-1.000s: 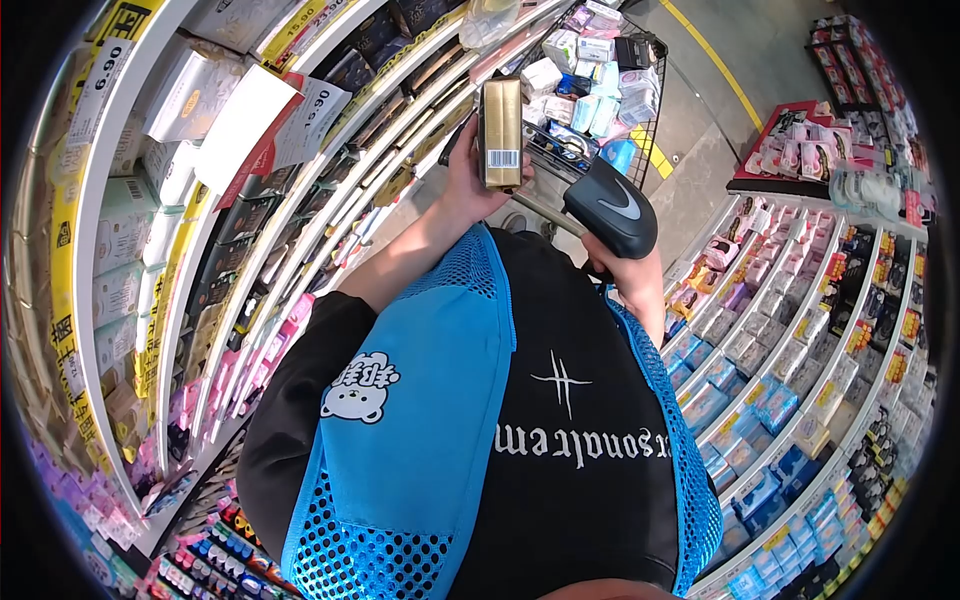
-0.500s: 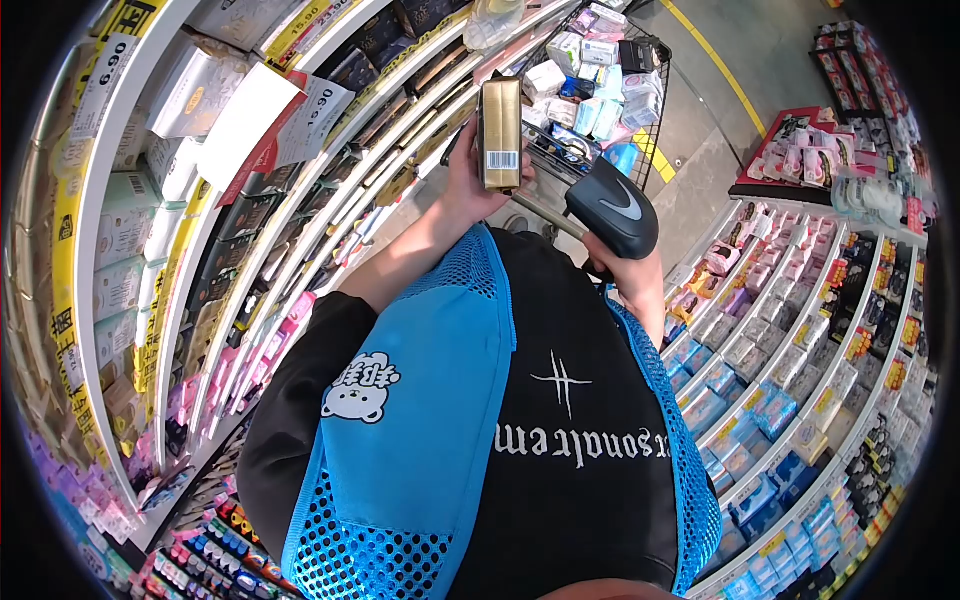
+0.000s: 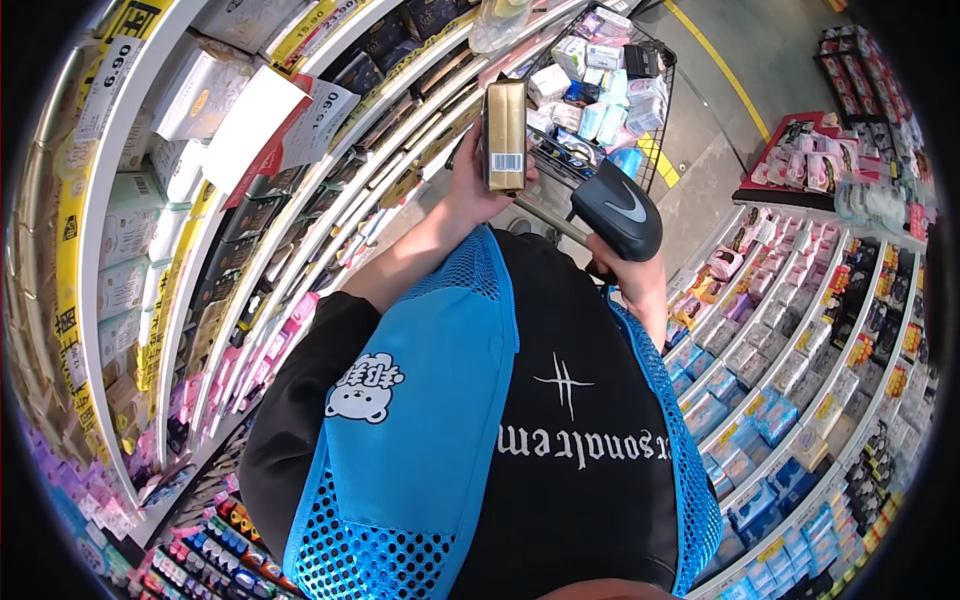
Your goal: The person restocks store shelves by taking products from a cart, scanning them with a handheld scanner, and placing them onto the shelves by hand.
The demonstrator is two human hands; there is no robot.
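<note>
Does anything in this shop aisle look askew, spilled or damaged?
Mildly: the white, blue and pink packs in the black wire cart lie jumbled at mixed angles, unlike the rows on the white shelves. No spill or damage is visible.

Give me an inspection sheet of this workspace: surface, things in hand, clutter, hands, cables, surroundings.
Surface: no bench seen; shelving with stock on both sides, wire cart ahead.
Things in hand: gold pack, upright in view, barcode showing; black handheld device with a grey curved mark.
Clutter: mixed packs heaped loosely in the cart.
Hands: left hand grips the gold pack; right hand holds the device.
Cables: nothing seen.
Surroundings: grey floor with yellow line; red display of packs, front right.
</note>
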